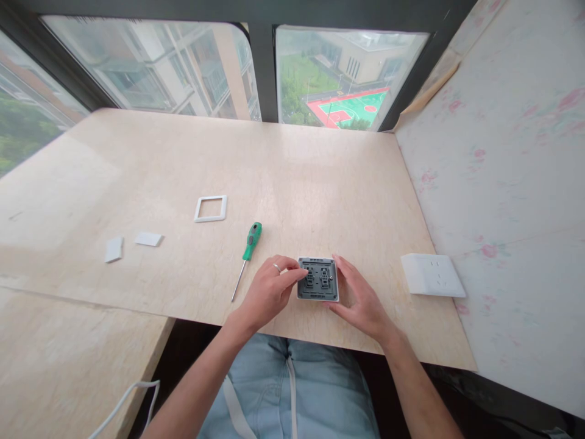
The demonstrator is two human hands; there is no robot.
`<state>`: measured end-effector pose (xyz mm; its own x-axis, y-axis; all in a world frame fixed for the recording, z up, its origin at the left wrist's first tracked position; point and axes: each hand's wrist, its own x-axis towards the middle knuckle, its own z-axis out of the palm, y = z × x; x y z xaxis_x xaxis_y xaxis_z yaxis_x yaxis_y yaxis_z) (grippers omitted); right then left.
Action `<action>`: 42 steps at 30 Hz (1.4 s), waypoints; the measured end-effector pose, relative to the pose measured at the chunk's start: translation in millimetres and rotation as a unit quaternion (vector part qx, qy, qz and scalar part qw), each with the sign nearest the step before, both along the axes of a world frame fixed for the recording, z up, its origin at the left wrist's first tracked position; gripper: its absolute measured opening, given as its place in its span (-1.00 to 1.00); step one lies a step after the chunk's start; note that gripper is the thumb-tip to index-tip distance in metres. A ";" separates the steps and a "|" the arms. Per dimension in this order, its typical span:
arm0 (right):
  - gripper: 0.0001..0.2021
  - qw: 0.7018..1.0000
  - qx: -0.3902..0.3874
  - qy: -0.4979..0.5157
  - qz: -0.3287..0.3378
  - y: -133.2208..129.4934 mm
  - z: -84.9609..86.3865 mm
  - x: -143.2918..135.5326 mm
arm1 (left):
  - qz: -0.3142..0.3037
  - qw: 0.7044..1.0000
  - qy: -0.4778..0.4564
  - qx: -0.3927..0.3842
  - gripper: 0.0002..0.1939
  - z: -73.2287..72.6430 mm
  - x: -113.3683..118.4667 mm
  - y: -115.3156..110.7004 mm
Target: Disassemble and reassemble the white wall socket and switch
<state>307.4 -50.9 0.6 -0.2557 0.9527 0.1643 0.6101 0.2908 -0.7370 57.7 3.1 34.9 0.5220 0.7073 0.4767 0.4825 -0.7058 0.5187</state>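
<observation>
right hand (359, 300): clamped switch module (319, 289). left hand (269, 288): touched face, grip unclear. frame (223, 208), two plates (114, 250): lay detached, none refitted.

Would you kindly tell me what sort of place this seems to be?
Probably a room in a home, several floors up: there is floral wallpaper, and the window looks down on a sports court.
</observation>
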 end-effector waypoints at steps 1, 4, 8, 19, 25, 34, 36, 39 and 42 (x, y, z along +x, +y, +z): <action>-0.09 1.000 0.001 0.000 0.000 0.1 0.1 -0.1 | 0.001 1.000 0.006 0.004 -0.74 -0.4 -0.3 0.1; -0.09 1.000 -0.001 0.000 0.001 0.4 1.2 -0.7 | 0.004 1.000 0.020 0.013 -0.73 -0.9 -0.7 0.5; -0.08 1.000 -0.001 0.000 -0.001 0.5 2.7 -1.6 | 0.002 0.999 0.046 0.026 -0.71 0.9 -0.5 1.2; -0.08 1.000 0.001 0.000 -0.004 0.6 2.3 -1.6 | -0.035 0.991 0.118 0.054 -0.69 4.8 -0.5 -0.1; -0.08 1.000 0.001 0.001 -0.001 0.8 2.1 -1.3 | -0.035 0.995 0.087 0.030 -0.72 2.0 -2.5 -3.8; -0.10 1.000 -0.005 0.005 -0.003 0.7 1.3 -1.2 | -0.008 0.999 0.050 -0.005 -0.68 1.0 -11.0 -9.6; -0.10 1.000 -0.003 0.004 -0.004 0.6 1.3 -1.5 | -0.007 0.999 0.043 -0.022 -0.63 -0.1 -13.2 -11.6; -0.09 1.000 0.002 0.003 -0.003 0.3 2.6 -2.0 | -0.009 0.998 0.026 -0.063 -0.48 -1.6 -14.4 -15.2; -0.10 1.000 0.004 0.005 0.005 -0.4 5.1 -1.4 | -0.015 0.993 0.003 -0.120 -0.21 -3.6 -11.7 -17.9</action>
